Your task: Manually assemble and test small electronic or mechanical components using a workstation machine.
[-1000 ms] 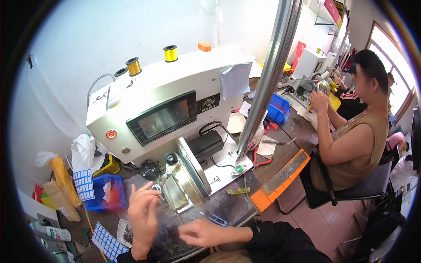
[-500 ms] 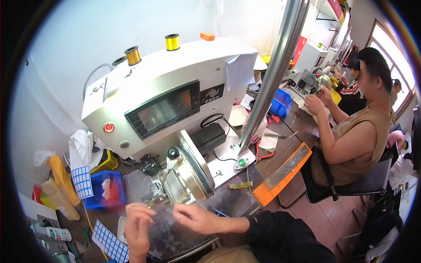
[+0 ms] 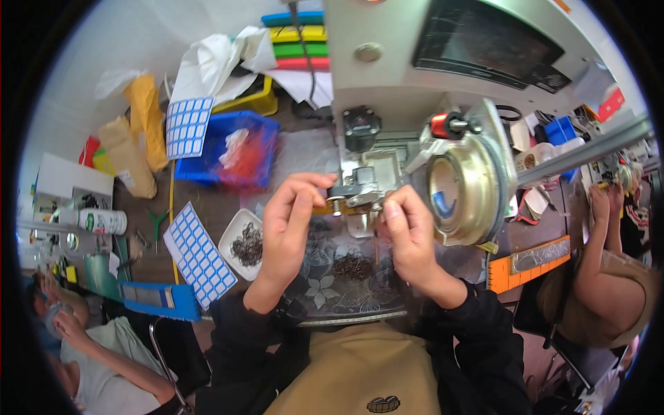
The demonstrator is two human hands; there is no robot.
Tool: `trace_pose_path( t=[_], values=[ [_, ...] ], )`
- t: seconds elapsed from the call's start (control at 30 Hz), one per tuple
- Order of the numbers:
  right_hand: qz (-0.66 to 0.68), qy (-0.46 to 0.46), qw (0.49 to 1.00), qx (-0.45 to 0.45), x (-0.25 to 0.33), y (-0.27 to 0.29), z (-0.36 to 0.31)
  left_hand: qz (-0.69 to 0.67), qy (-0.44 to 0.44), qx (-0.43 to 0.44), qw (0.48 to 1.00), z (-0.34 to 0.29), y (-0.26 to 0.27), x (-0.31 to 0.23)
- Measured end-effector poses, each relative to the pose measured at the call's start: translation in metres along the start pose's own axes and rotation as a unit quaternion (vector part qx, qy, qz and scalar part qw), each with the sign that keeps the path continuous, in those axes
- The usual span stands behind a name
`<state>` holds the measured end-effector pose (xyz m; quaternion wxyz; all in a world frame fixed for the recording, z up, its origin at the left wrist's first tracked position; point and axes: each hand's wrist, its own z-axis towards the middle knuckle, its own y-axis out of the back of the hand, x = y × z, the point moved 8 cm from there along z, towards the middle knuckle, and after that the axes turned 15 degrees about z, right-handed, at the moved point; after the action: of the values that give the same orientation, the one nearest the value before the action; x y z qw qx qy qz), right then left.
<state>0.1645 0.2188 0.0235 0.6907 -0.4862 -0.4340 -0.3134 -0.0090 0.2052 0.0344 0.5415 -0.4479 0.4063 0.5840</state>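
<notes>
My left hand (image 3: pixel 290 218) is closed, fingers curled, with the fingertips at the left side of a small metal clamp (image 3: pixel 361 185) with a spring bolt. I cannot make out what they hold there. Pinched at the clamp's right side, my right hand (image 3: pixel 411 238) has thumb and forefinger pressed together; anything between them is too small to tell. Right of it stands the machine's round brass-coloured ring (image 3: pixel 453 197). Between my forearms, a pile of small dark wire-like pieces (image 3: pixel 353 266) lies on the mat. More of them fill a white dish (image 3: pixel 226 242) beside my left wrist.
A blue bin (image 3: pixel 197 169) with red material stands at the left, near label sheets (image 3: pixel 200 256). The white machine (image 3: pixel 387 34) with its dark screen (image 3: pixel 484 41) rises ahead. An orange tray (image 3: pixel 529 264) lies right. Co-workers sit at both sides.
The view has swung down and left, so the machine sits farther up and right. My hands, earlier raised below the clamp, are now at it, one on each side.
</notes>
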Motion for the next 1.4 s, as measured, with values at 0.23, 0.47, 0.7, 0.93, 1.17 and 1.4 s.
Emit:
trace_pose_path(
  t=[0.23,0.47,0.7,0.93,1.17,1.4],
  values=[
    [0.009,0.054,0.999,-0.002,0.005,-0.006,0.002,0.007,0.000,-0.002,1.000,-0.001,0.007,0.005],
    [0.010,0.062,0.998,-0.016,0.005,-0.004,0.004,-0.011,0.000,-0.005,1.000,-0.001,0.005,0.005],
    [-0.015,0.047,0.998,-0.028,0.012,-0.004,0.009,-0.031,0.011,-0.007,0.999,0.001,-0.001,0.007],
    [-0.006,0.031,0.999,-0.025,0.011,-0.009,0.011,-0.168,0.078,-0.035,0.982,0.008,-0.022,0.033],
    [0.023,0.019,0.999,-0.022,0.009,-0.003,0.010,-0.212,0.049,-0.068,0.974,0.011,-0.033,0.036],
    [-0.015,0.023,1.000,0.000,0.000,-0.005,0.007,-0.279,0.043,-0.066,0.957,0.006,-0.031,0.046]
  ],
)
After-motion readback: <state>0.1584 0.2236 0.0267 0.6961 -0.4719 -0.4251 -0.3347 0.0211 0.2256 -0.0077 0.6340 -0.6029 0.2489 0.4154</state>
